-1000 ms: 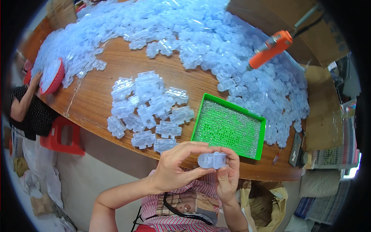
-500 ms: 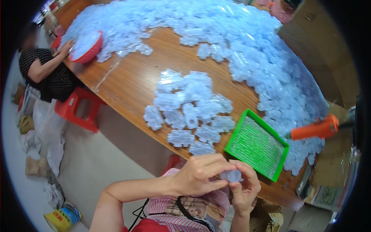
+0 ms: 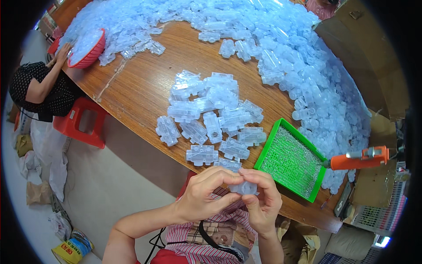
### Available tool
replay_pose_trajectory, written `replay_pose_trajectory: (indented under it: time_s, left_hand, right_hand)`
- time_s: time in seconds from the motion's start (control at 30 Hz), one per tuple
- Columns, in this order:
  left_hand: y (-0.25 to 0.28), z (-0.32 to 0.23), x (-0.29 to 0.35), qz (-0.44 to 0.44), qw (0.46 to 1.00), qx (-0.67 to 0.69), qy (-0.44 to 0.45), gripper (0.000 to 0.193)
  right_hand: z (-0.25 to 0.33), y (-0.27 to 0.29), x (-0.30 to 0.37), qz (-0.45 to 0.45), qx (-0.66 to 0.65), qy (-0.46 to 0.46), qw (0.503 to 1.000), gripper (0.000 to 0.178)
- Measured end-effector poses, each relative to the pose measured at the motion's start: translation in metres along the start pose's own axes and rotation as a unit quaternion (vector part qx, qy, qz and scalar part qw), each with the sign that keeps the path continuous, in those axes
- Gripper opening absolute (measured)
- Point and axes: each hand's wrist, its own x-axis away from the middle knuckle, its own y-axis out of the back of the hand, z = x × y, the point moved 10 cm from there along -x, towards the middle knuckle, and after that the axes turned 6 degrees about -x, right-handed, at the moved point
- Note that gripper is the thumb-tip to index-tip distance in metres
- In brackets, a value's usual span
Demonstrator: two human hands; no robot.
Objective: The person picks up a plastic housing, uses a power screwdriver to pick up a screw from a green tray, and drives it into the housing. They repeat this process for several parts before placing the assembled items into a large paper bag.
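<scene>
Between my left hand (image 3: 210,193) and my right hand (image 3: 263,200) is a translucent plastic part (image 3: 244,188), held over my lap at the table's front edge. Fingers and thumbs of both hands close round it, covering much of its shape. Just beyond them, several like clear plastic parts (image 3: 201,155) lie in a loose group on the wooden table. To the right of my hands sits a green tray (image 3: 269,169) with many small silvery metal pieces in it. An orange power screwdriver (image 3: 358,159) rests with its tip by the tray's right rim.
A huge heap of clear plastic parts (image 3: 303,66) curves along the table's (image 3: 145,94) far and right sides. At the far left a person (image 3: 37,90) reaches to a red basket (image 3: 93,53) of parts. A red stool (image 3: 81,121) stands beside the table. Cardboard (image 3: 358,48) borders the right.
My view has shifted slightly. Both hands still hold the plastic part, which now sits a little further left in view and is turned somewhat differently between the fingers.
</scene>
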Motion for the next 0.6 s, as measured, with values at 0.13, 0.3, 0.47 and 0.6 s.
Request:
replay_pose_trajectory:
  time_s: [0.13, 0.3, 0.47, 0.6]
  left_hand:
    - [0.002, -0.009, -0.001, 0.004, 0.999, -0.012, -0.035, 0.027]
    - [-0.001, -0.010, 0.001, -0.005, 0.999, -0.017, -0.036, 0.028]
    - [-0.009, 0.040, 0.013, -0.001, 0.973, 0.138, 0.187, 0.044]
    - [0.013, 0.020, -0.003, -0.017, 0.993, 0.006, 0.114, 0.059]
  right_hand:
    - [0.013, -0.003, 0.000, -0.022, 0.056, 0.051, 0.997, 0.030]
    - [0.009, 0.002, 0.007, -0.043, 0.048, 0.044, 0.997, 0.032]
    - [0.005, -0.007, -0.015, 0.042, 0.118, -0.017, 0.992, 0.036]
    - [0.003, 0.024, -0.032, -0.066, 0.152, -0.022, 0.986, 0.041]
